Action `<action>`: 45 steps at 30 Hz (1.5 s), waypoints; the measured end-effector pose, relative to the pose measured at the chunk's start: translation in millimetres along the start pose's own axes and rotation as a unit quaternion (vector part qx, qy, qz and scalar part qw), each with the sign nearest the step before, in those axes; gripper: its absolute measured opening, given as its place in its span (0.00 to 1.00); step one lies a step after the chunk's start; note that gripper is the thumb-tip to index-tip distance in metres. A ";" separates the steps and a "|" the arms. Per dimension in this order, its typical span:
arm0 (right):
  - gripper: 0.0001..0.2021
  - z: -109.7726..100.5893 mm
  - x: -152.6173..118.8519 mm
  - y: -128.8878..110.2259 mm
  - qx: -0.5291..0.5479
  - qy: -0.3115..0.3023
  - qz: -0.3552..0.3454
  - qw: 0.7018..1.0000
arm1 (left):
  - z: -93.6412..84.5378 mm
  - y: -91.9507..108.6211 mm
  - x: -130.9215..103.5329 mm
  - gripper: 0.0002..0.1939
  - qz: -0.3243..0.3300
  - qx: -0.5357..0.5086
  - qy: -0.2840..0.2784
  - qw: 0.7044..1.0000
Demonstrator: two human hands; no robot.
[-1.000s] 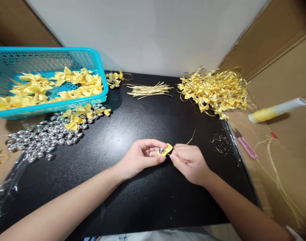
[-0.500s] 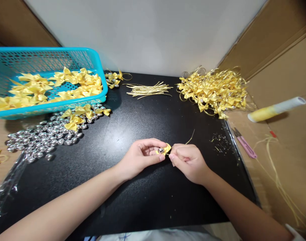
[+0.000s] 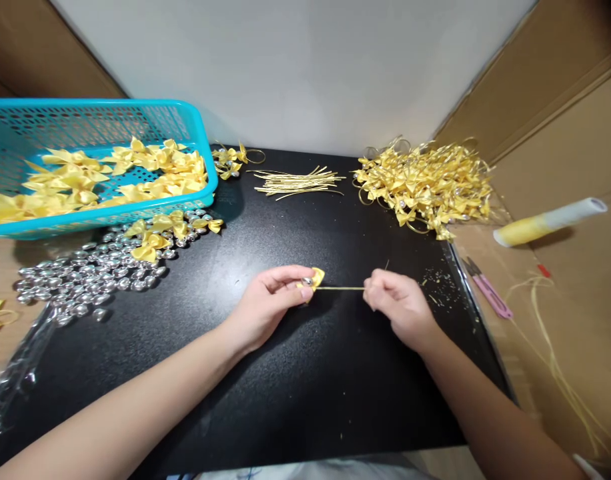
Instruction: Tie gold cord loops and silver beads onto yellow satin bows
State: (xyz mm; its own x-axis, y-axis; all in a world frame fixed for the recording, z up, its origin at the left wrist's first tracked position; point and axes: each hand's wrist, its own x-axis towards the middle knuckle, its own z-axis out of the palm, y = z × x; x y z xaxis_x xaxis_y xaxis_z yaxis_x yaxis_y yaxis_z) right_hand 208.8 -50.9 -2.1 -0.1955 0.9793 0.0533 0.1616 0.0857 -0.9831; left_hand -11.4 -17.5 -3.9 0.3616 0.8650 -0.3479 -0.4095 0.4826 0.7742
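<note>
Between the thumb and fingers of my left hand is a yellow ribbon bow with a silver bead at its middle. A thin yellow cord runs straight and taut from the bow to my right hand. My right fingers are closed on the cord, and a short end of it sticks up behind the knuckles. Both hands are held above the black table. My left fingers partly cover the bow and the bead.
At left stands a turquoise basket of yellow bows, with loose silver beads before it. Cut gold cords lie at the back. Finished-looking bows are heaped back right. Pink snips and a cardboard tube lie at right.
My hands have moved apart, the right going right and the left slightly left with the bow. The cord between them is now drawn out straight.
</note>
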 end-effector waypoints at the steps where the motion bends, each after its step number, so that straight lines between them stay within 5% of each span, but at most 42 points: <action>1: 0.19 -6.3 0.7 1.3 0.015 0.021 -0.006 1.000 | -1.8 3.6 1.8 0.11 0.005 -0.010 0.021 1.000; 6: 0.17 -30.4 4.0 -3.8 -0.053 0.103 -0.045 0.992 | -8.1 20.8 11.2 0.13 0.022 -0.064 0.106 0.992; 10: 0.12 -40.1 6.7 -11.4 -0.187 0.191 -0.012 0.963 | -9.0 24.0 14.0 0.13 0.038 -0.067 0.129 0.989; 13: 0.10 -46.1 9.6 -10.5 -0.191 0.248 0.024 0.949 | -9.4 21.2 13.9 0.13 0.069 -0.047 0.136 0.987; 18: 0.12 -58.8 14.0 -6.3 -0.063 0.318 0.088 0.942 | -11.3 16.5 14.8 0.12 0.149 -0.002 0.156 0.976; 26: 0.16 -60.8 16.8 -6.2 0.234 0.255 0.139 0.928 | -19.1 15.4 13.3 0.11 0.246 0.146 0.183 0.940; 29: 0.12 -58.6 18.7 -5.1 0.284 0.239 0.166 0.914 | -18.3 17.2 5.3 0.06 0.323 0.298 0.117 0.890; 31: 0.08 -59.0 20.5 -3.4 0.304 0.257 0.184 0.899 | -15.0 17.0 -1.3 0.03 0.367 0.402 -0.026 0.839; 33: 0.06 -59.8 22.1 -0.7 0.313 0.293 0.192 0.883 | -9.2 14.2 -8.0 0.07 0.386 0.489 -0.191 0.759; 35: 0.06 -60.3 24.0 2.1 0.308 0.320 0.191 0.875 | -2.2 8.8 -14.1 0.12 0.405 0.560 -0.290 0.662; 37: 0.07 -60.7 27.8 3.0 0.296 0.332 0.186 0.876 | 3.8 2.0 -18.6 0.14 0.428 0.607 -0.329 0.583; 40: 0.09 -61.2 43.1 -3.3 0.249 0.325 0.172 0.896 | 7.4 -7.0 -20.9 0.15 0.463 0.641 -0.335 0.512; 45: 0.06 -43.5 98.6 -27.5 0.059 0.210 0.139 0.966 | 4.3 -13.7 -19.4 0.14 0.478 0.646 -0.298 0.516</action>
State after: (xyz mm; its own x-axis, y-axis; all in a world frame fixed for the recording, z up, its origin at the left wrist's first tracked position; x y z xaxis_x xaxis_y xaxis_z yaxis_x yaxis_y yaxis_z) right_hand 227.2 51.3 37.8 0.2530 0.9519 -0.1731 0.0344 -0.1876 -0.9816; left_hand -9.2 -41.5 -5.5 0.8624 0.2422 0.4445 0.1221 -0.9517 0.2817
